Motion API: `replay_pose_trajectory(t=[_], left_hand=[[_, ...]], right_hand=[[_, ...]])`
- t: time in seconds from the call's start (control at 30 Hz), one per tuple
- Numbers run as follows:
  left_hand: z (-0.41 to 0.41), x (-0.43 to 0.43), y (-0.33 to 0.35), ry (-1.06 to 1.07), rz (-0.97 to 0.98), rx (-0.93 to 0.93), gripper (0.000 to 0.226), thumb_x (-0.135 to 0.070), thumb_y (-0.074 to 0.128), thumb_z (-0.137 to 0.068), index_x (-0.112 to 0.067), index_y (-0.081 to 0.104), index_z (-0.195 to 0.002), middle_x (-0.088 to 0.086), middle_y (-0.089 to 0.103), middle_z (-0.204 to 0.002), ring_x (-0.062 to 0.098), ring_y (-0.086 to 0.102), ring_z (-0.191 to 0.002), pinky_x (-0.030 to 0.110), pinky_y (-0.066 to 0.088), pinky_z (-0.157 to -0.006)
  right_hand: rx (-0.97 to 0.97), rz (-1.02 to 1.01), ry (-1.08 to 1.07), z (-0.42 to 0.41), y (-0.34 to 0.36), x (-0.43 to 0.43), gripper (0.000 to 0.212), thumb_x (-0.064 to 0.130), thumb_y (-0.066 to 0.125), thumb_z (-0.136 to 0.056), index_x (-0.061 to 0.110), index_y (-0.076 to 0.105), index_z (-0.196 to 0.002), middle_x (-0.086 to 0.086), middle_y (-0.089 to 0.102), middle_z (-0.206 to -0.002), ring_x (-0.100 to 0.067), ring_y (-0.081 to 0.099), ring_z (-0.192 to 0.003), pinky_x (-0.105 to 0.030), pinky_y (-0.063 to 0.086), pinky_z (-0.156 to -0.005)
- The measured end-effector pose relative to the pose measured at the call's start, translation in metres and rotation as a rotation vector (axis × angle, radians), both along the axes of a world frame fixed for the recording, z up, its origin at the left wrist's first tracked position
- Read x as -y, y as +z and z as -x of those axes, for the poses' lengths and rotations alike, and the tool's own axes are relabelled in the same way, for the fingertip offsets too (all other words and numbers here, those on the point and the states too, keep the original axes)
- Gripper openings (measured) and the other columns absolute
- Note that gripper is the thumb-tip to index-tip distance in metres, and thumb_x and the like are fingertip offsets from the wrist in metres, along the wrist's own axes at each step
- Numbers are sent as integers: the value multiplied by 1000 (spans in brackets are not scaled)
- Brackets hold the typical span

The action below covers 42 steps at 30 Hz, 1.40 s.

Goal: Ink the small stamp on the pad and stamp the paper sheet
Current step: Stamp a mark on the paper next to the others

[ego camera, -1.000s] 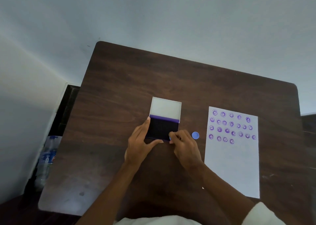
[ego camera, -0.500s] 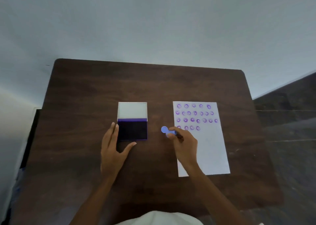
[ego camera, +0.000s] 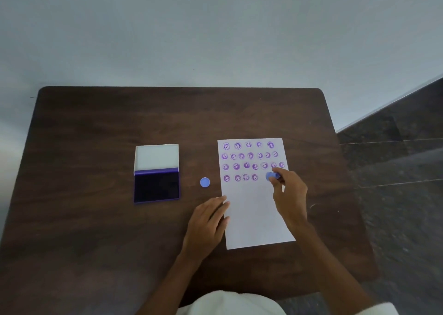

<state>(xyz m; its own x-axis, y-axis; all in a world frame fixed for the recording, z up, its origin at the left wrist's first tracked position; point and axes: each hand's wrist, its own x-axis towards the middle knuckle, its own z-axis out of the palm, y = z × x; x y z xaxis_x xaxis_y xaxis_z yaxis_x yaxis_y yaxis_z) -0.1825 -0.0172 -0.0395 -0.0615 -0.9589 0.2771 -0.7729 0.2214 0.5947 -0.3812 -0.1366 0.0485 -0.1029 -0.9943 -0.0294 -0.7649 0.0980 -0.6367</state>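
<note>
A white paper sheet (ego camera: 257, 214) lies on the right half of the dark wooden table (ego camera: 96, 127), with several rows of purple round prints in its upper part. My right hand (ego camera: 288, 195) pinches the small blue stamp (ego camera: 272, 176) over the sheet, to the right of the last print in the bottom row. My left hand (ego camera: 208, 221) rests flat on the table, fingertips on the sheet's left edge. The ink pad (ego camera: 157, 185) lies open to the left, its white lid folded back.
A small round blue cap (ego camera: 205, 182) lies on the table between the ink pad and the sheet. Dark tiled floor (ego camera: 395, 161) shows to the right of the table, a pale wall behind it.
My right hand carried the stamp from the ink pad rightward onto the sheet. My left hand left the pad and moved to the sheet's left edge. The camera view shifted right.
</note>
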Motion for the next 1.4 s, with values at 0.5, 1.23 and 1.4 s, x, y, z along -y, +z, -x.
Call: replay_pose_trajectory(t=[0.5, 1.23, 1.4], left_hand=[[0, 0, -4, 1, -55, 104, 48, -46, 60, -90, -10, 70, -120, 4, 68, -127, 20, 62, -119, 40, 49, -102], [1, 0, -12, -13, -17, 122, 43, -47, 66, -89, -12, 74, -113, 3, 68, -128, 18, 58, -122, 38, 49, -101], [2, -1, -16, -21, 23, 135, 43, -47, 65, -89, -11, 75, -110, 5, 70, -124, 19, 57, -121, 38, 51, -99]], right_hand=[[-16, -121, 119, 3, -24, 18, 31, 7, 70, -85, 0, 64, -114, -16, 69, -114, -28, 66, -102, -33, 50, -94], [-14, 86, 127, -7, -48, 4, 27, 7, 75, -79, 2, 65, -103, -12, 64, -103, -11, 58, -93, -10, 49, -89], [-125, 163, 207, -2, -51, 7, 25, 10, 74, -77, 0, 70, -100, -15, 66, -94, -23, 63, -87, -35, 59, -82]])
